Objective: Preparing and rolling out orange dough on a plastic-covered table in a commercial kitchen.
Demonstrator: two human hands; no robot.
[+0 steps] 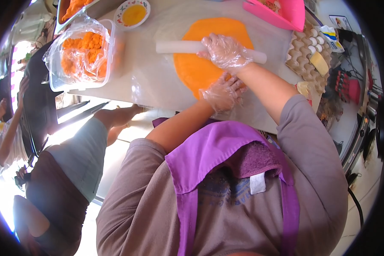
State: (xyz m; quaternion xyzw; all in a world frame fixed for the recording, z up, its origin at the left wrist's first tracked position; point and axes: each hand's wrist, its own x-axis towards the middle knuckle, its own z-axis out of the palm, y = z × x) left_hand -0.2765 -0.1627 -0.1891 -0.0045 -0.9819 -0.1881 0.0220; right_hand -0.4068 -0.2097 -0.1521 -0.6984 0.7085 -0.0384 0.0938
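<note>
A flat sheet of orange dough lies on the plastic-covered table. Across its upper half rests a white rolling pin. My right hand, in a clear plastic glove, is on the pin right of its middle, its fingers curled over it. Nearer to me, my left hand, gloved the same way, lies on the lower right edge of the dough with its fingers spread, just below my right wrist. Part of the dough is hidden under both hands and the pin.
At left stand a plastic tub of orange crumbly food under clear film, a metal tray and a patterned dish of yellow liquid. A pink container and an egg carton are at right. Other people are at far left.
</note>
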